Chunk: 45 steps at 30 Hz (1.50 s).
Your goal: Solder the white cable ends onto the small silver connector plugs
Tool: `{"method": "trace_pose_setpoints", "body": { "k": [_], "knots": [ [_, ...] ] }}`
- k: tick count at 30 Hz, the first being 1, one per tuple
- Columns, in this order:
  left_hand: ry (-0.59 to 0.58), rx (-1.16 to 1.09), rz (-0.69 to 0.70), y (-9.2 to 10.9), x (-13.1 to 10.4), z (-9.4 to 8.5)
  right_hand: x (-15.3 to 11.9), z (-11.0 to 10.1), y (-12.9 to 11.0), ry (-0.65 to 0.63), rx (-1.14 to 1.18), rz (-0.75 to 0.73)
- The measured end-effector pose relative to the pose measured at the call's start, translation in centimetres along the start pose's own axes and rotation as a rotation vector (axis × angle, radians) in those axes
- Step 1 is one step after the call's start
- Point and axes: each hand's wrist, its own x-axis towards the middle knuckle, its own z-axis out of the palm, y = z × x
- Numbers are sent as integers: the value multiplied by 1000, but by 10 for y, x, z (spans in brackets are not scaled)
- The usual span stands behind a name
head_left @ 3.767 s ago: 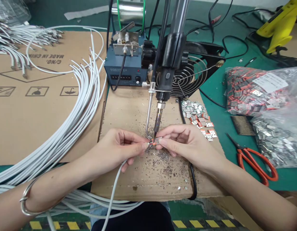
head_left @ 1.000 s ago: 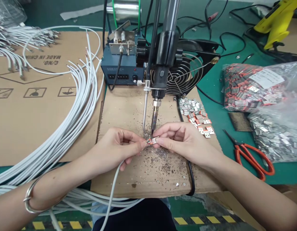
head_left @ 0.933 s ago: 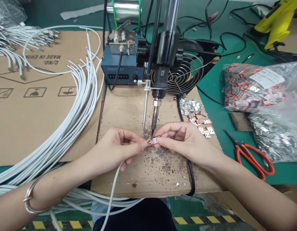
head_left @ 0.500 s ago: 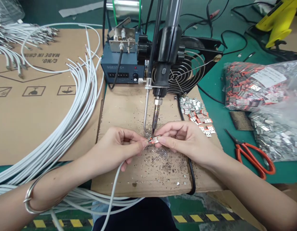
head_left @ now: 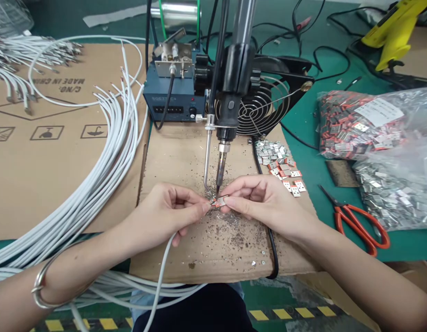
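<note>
My left hand (head_left: pixel 177 210) is closed, pinching the end of a white cable (head_left: pixel 162 267) that hangs down past the board's front edge. In my right hand (head_left: pixel 256 200) a small USB connector (head_left: pixel 223 200), metal with an orange insert, is gripped between thumb and fingers. The cable end and the connector's orange back meet just under the tip of a soldering iron (head_left: pixel 220 168), which is held upright in a stand. A thin metal solder feed tube (head_left: pixel 207 161) comes down beside the iron. The exact contact at the tip is too small to make out.
A bundle of white cables (head_left: pixel 119 152) curves along the left. Loose connectors (head_left: pixel 285 170) and metal shells (head_left: pixel 270 151) lie right of the iron, near bagged connectors (head_left: pixel 361 124) and orange-handled cutters (head_left: pixel 361 223). Behind stand a blue solder feeder (head_left: pixel 175 99) and a fan (head_left: pixel 254 108).
The whole view has shifted slightly, with things appearing a little further left. Both hands keep their pinch on the cable and connector at the iron's tip.
</note>
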Motion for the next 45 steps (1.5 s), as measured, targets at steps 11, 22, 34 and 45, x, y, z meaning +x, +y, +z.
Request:
{"method": "trace_pose_setpoints", "body": {
  "k": [11,22,34,45],
  "knots": [
    [12,-16,5,1,0,1,0,1,0,23,-5,2],
    [64,4,-2,6,-2,3,1,0,1,33,18,30],
    [42,7,-6,4,-3,0,1,-3,4,-20,102,24],
    [43,-4,-11,5,-2,2,0,-4,3,-47,126,49]
  ]
}}
